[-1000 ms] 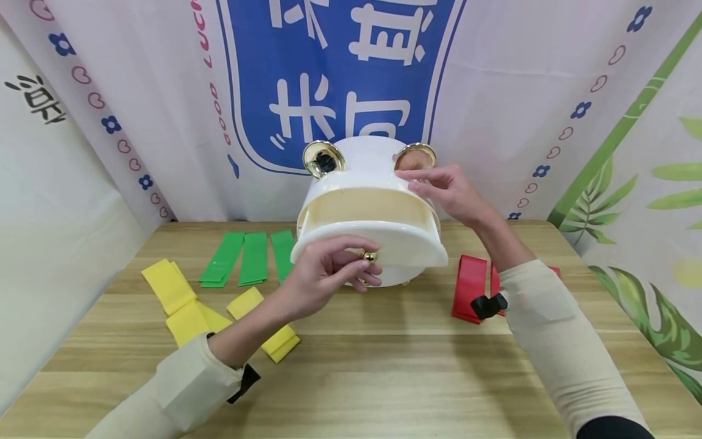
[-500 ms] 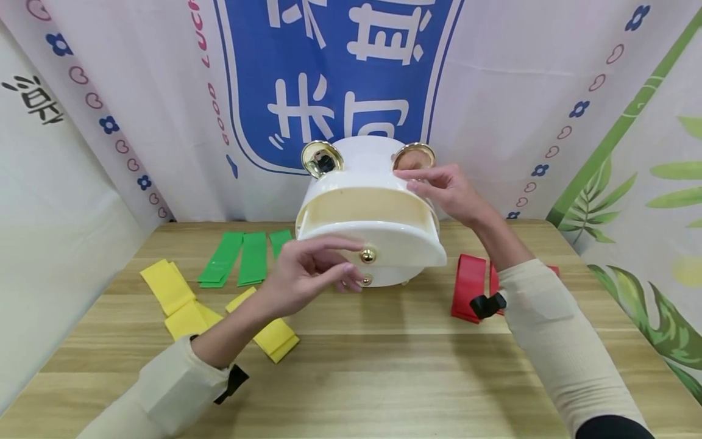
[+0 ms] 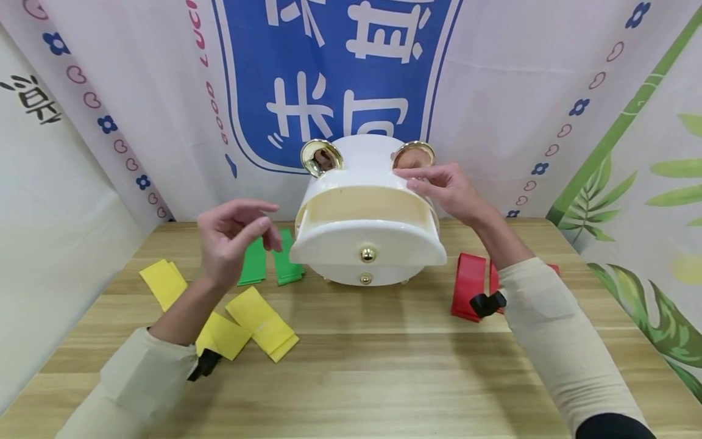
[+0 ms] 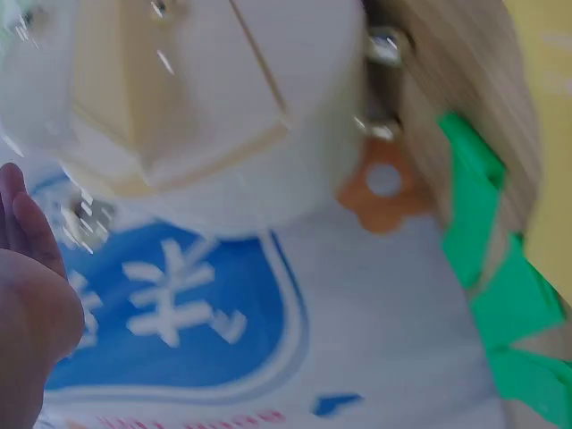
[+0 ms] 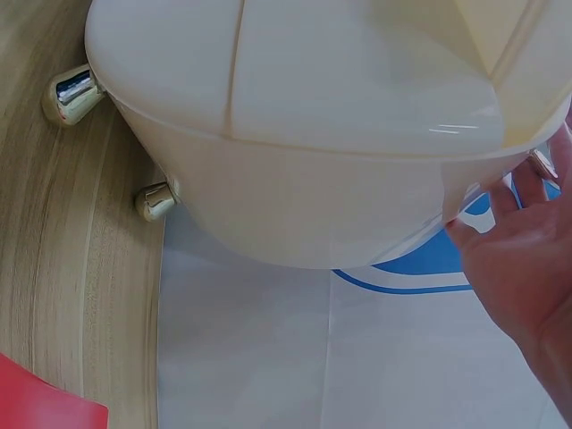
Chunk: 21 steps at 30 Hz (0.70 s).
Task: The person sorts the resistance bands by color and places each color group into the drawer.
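A white rounded box with two gold ears and two gold knobs stands at the back of the wooden table. Its upper drawer is pulled out toward me. My right hand rests with straight fingers on the box's top right edge, below the right gold ear. In the right wrist view the palm lies against the box wall. My left hand hovers empty left of the box, fingers loosely curled, above the green strips. The left wrist view shows the box blurred.
Yellow folded strips lie at the front left and red strips lie right of the box, partly behind my right forearm. A printed cloth backdrop hangs close behind the box. Bare wood stretches along the table's front.
My left hand let go of the upper drawer's gold knob and drew back to the left, above the green strips. The drawer stays pulled out. The right hand has not moved.
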Tool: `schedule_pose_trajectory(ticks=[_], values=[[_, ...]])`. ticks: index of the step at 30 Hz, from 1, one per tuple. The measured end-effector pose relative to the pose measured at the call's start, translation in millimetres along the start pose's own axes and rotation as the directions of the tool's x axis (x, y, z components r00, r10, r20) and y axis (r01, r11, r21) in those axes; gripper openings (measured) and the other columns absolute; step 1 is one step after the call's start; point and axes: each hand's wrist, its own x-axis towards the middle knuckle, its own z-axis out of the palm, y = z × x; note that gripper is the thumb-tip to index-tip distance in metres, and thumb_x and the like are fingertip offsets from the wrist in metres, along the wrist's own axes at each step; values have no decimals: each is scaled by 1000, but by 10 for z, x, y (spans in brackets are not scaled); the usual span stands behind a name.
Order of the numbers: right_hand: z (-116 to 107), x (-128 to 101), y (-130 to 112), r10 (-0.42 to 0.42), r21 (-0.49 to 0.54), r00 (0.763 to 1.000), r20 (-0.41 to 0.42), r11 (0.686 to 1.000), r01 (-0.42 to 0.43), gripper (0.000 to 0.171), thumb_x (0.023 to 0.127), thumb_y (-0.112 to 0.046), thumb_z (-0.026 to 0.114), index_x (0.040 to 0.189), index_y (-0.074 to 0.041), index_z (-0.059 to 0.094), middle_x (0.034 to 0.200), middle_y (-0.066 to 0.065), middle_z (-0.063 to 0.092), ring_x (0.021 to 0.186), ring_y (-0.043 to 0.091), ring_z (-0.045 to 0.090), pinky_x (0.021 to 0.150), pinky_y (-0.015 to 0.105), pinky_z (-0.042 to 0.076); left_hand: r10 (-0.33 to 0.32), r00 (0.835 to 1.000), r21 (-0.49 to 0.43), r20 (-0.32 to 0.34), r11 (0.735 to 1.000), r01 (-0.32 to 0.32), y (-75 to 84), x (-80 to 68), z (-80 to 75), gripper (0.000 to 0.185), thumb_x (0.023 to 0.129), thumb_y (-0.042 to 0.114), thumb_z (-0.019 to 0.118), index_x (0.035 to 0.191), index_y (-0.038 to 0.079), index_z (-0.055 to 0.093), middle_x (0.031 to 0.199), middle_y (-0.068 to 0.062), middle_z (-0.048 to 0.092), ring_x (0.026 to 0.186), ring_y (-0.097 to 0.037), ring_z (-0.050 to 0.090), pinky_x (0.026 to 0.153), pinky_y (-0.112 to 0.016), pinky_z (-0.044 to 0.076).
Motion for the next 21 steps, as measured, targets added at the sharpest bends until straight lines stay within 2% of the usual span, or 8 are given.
schedule_pose_trajectory(ticks=[4, 7, 10, 12, 15, 17, 19, 21], values=[[0, 1, 2, 1, -5, 1000, 1, 1000, -1, 27, 92, -9, 59, 118, -5, 66, 113, 1, 68, 108, 23, 51, 74, 27, 51, -116, 991, 86, -63, 989, 121, -161, -53, -267, 14, 87, -11, 52, 94, -16, 63, 64, -16, 64, 49, -20, 61, 44, -24, 48], [7, 2, -2, 6, -19, 1000, 5, 1000, -6, 27, 92, -11, 60, 119, -7, 66, 113, 2, 68, 106, 23, 52, 73, 27, 51, -229, 969, 183, -88, 953, 242, -317, -133, -484, 14, 88, -11, 53, 96, -12, 65, 66, -14, 65, 51, -20, 62, 45, -23, 49], [9, 5, 0, 8, -29, 1000, 6, 1000, -8, 27, 92, -12, 61, 118, -7, 67, 114, 2, 68, 106, 23, 52, 73, 28, 50, -344, 932, 316, -111, 877, 361, -480, -208, -682, 13, 90, -6, 56, 98, -8, 66, 69, -14, 66, 53, -20, 63, 46, -23, 50], [7, 5, 6, 8, -27, 1000, 6, 1000, -8, 27, 92, -11, 61, 118, -7, 67, 114, 2, 68, 106, 23, 52, 73, 28, 50, -431, 893, 390, -132, 805, 446, -593, -245, -793, 14, 92, -1, 57, 101, -8, 65, 72, -16, 66, 56, -22, 63, 47, -26, 52], [-3, -1, 11, 4, -21, 1000, 3, 1000, -4, 27, 92, -10, 60, 118, -6, 66, 113, 3, 68, 106, 23, 51, 75, 28, 50, -542, 826, 464, -155, 698, 545, -752, -289, -910, 20, 94, 7, 58, 106, -7, 63, 74, -11, 67, 59, -22, 64, 49, -30, 53], [-6, -4, 8, 7, -25, 1000, 1, 1000, -7, 27, 92, -10, 60, 118, -6, 66, 113, 2, 68, 105, 23, 52, 73, 28, 50, -598, 787, 496, -150, 643, 583, -843, -307, -963, 23, 94, 12, 58, 108, -7, 62, 76, -8, 67, 63, -23, 65, 51, -32, 54], [-8, -5, 1, 10, -29, 1000, 0, 1000, -10, 27, 92, -10, 60, 118, -6, 66, 114, 2, 68, 105, 22, 51, 72, 27, 50, -633, 763, 528, -131, 607, 594, -922, -317, -996, 26, 95, 15, 57, 110, -6, 62, 81, -9, 67, 66, -23, 66, 53, -33, 55], [-8, -4, -4, 12, -33, 1000, -2, 999, -12, 27, 92, -10, 60, 119, -7, 66, 114, 2, 68, 103, 22, 51, 70, 26, 50, -662, 741, 571, -110, 568, 592, -993, -315, -1014, 27, 95, 15, 57, 112, -6, 61, 88, -18, 67, 72, -29, 67, 55, -36, 56]])
